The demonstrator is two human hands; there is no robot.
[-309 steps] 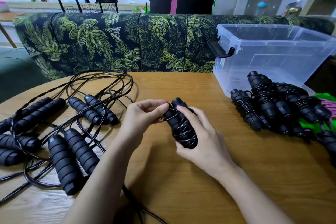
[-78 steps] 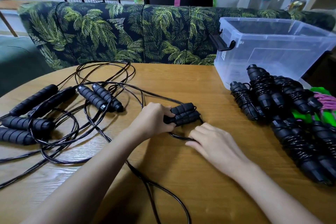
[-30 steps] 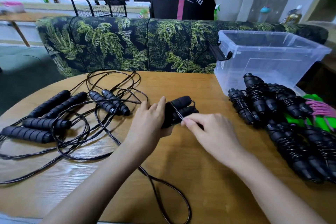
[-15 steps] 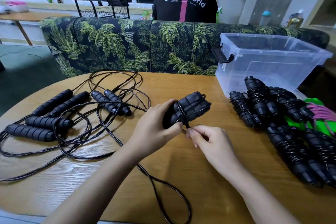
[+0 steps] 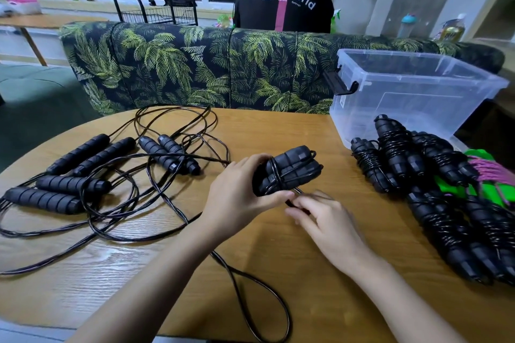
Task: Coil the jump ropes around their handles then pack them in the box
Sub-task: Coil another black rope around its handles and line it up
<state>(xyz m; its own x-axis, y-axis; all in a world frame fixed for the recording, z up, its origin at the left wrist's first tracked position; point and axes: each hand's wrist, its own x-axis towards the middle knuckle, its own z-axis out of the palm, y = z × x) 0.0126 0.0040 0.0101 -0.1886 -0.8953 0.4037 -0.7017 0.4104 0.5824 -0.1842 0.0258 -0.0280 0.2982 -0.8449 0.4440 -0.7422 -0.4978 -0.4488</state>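
Left hand (image 5: 239, 198) is gripping paired black ribbed handles (image 5: 289, 170), a few cord (image 5: 274, 175) turns circling them; blurred right hand (image 5: 328, 223) is pinching the cord just beneath.

The only words I can read stand on the back of the black shirt (image 5: 309, 19) worn by the person sitting beyond the sofa (image 5: 167, 69): "Game world" in large white letters. A smaller white line runs beneath, too fine to read surely. The clear box (image 5: 418, 97) carries a small white sticker (image 5: 343, 103), its print illegible.
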